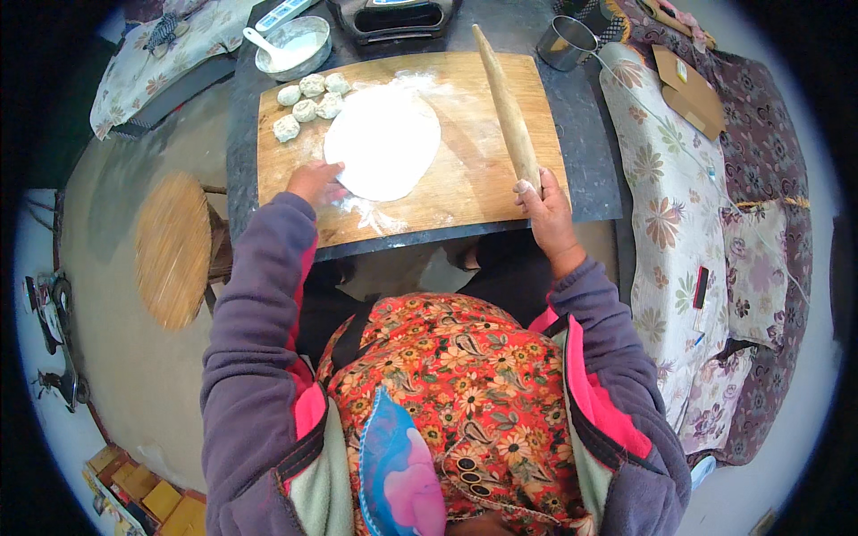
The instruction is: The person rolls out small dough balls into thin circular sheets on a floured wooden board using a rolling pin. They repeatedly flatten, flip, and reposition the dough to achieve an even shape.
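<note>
A wide, rolled-out sheet of white dough (pixel 383 144) lies on a wooden board (pixel 462 181), with loose flour around its edges. My left hand (pixel 318 182) is at the sheet's lower left edge, the edge between thumb and fingers. In my right hand (pixel 548 208) is the lower end of a tapered wooden rolling pin (pixel 506 100). The pin points away from me along the right side of the board, apart from the dough. Several round, speckled dough balls (pixel 303 109) sit at the board's upper left.
Behind the board stand a bowl of flour (pixel 295 57) with a white spoon, a black appliance (pixel 395 20) and a metal cup (pixel 567 43) on the dark table (pixel 590 147). A round wooden stool (pixel 173 251) is to the left. A floral-covered sofa (pixel 660 194) runs along the right.
</note>
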The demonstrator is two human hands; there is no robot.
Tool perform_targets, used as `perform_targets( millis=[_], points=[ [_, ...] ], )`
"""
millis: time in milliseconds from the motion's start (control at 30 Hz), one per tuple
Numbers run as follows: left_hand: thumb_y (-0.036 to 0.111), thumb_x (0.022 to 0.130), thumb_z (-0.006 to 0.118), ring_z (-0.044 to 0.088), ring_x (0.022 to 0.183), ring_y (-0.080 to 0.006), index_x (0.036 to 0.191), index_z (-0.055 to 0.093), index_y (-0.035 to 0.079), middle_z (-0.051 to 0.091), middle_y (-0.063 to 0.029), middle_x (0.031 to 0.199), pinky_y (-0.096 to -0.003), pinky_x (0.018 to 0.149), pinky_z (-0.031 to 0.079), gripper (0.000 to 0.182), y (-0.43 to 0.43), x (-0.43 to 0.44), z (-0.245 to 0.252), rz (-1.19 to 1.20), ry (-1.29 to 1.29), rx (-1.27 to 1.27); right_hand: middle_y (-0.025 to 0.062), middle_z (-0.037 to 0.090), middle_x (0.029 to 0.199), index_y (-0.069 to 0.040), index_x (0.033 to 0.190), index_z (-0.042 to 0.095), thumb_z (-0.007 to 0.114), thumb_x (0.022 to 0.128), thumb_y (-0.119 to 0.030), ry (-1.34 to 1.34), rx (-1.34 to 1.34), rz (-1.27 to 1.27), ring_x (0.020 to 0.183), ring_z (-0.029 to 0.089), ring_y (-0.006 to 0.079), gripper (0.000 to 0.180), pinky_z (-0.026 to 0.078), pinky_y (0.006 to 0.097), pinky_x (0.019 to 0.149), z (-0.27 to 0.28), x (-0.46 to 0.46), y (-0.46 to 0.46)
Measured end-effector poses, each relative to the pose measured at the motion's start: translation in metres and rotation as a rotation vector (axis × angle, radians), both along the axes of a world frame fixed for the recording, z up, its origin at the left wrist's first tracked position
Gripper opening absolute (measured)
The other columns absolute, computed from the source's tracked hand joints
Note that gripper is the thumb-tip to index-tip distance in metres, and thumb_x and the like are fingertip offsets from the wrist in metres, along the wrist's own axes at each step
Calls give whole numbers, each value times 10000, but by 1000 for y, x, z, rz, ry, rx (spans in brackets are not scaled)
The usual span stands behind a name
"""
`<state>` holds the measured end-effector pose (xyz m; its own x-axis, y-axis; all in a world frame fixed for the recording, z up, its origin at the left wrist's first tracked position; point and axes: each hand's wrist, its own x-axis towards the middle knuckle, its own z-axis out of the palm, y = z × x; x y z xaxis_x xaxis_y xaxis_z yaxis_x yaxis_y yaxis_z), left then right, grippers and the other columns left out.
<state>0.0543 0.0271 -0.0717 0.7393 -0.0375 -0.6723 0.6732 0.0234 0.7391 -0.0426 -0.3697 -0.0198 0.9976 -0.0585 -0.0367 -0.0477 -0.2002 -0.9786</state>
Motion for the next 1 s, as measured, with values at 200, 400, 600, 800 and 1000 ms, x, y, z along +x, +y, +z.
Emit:
perform_targets(
  millis=[200,400,600,800,1000],
  points=[
    [196,990,544,632,1053,-272,1202,447,12,581,-182,1203,-343,917,526,297,-103,-45,37,150,19,-233,16,589,898,6,1204,536,614,946,-198,1,17,60,746,557,86,339,478,264,692,12,-1,15],
    [177,1004,504,586,1145,-267,1221,429,3,532,-193,1268,-316,907,521,287,-166,-71,41,140,74,-456,23,587,889,13,1206,535,620,942,-197,-25,10,60,759,561,100,347,471,265,698,22,0,13],
    [217,1003,512,501,1260,-247,1277,440,0,495,-149,1339,-330,1008,454,356,-131,-105,40,183,65,-540,52,593,877,19,1186,547,633,933,-206,-49,-90,72,756,558,120,350,468,276,692,19,6,8],
    [234,987,565,641,1000,-227,1129,595,-12,653,-106,1109,-318,909,500,286,-101,-96,61,-1,-178,-165,52,592,870,10,1181,550,636,927,-207,-83,-133,119,760,555,117,345,468,273,700,14,7,12],
    [176,887,639,531,1194,-363,1209,602,75,560,-159,1316,-434,1005,440,340,-66,-65,58,-846,-1143,786,84,598,885,16,1170,553,655,916,-224,-59,-154,124,783,551,156,364,463,294,716,17,3,11]
  ],
)
